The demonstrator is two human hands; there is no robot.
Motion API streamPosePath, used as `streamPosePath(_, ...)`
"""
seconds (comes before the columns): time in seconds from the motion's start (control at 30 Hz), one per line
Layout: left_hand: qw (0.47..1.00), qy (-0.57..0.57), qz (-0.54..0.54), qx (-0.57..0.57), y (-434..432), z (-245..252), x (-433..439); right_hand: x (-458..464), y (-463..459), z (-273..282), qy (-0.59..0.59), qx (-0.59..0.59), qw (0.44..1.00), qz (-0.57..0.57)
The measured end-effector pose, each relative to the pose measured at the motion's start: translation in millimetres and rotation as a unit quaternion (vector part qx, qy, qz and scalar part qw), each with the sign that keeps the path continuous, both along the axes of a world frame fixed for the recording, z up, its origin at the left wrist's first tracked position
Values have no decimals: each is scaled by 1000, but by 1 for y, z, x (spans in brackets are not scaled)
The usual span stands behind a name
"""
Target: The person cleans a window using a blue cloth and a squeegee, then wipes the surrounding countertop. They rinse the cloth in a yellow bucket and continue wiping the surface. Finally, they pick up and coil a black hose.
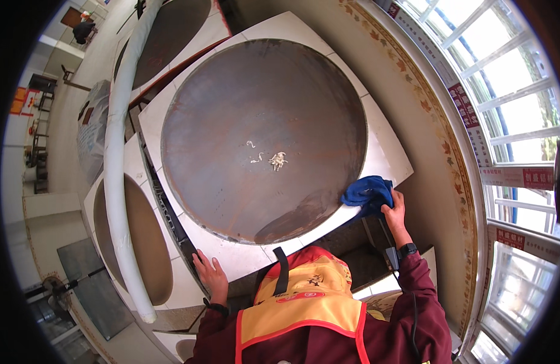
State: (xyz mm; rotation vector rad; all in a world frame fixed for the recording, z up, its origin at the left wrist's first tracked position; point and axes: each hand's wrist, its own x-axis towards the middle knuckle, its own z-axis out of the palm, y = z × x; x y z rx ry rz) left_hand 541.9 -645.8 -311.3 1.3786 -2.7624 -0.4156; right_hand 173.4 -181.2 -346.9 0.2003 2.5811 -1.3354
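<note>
A large round dark metal griddle plate (pixel 261 109) lies before me, set in a white-tiled surround (pixel 384 150). My right hand (pixel 395 209) grips a bunched blue cloth (pixel 368 193) at the griddle's near right rim, over the tiles. On the near left corner of the tiles, my left hand (pixel 211 275) is held with fingers apart and nothing in it. A small clump of pale, noodle-like strands (pixel 277 160) sits near the middle of the griddle. Loose pale bits (pixel 257 158) lie just left of it. A darker, wet-looking patch marks the near right of the plate.
A long white pipe (pixel 118 136) runs along my left, passing above a second round plate (pixel 134 236). Another round plate (pixel 175 41) lies farther off. On the right are a wall (pixel 425 182) and barred windows (pixel 512 68). A distant person (pixel 83 32) appears at top left.
</note>
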Motion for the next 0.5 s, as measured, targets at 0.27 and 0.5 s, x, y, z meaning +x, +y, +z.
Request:
streamPosePath(0.27, 999, 12, 41, -11, 2, -5, 56, 150, -98, -7, -47, 98, 965, 237)
streamPosePath(0.5, 999, 42, 27, 21, -39, -21, 84, 213, -179, 12, -66, 118, 918, 374)
